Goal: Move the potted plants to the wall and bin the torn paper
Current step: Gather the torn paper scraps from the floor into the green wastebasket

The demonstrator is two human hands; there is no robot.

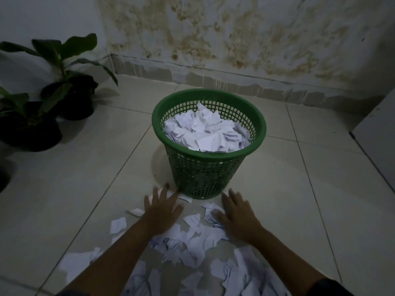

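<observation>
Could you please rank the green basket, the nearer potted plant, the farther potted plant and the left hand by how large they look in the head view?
1. green basket
2-3. nearer potted plant and farther potted plant: look alike, and the nearer one is cut by the frame edge, so unranked.
4. left hand

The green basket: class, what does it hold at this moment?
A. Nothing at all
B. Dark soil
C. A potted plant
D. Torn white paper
D: the green basket is piled with torn white paper nearly to its rim, while more scraps lie on the floor under the open left hand and right hand.
</observation>
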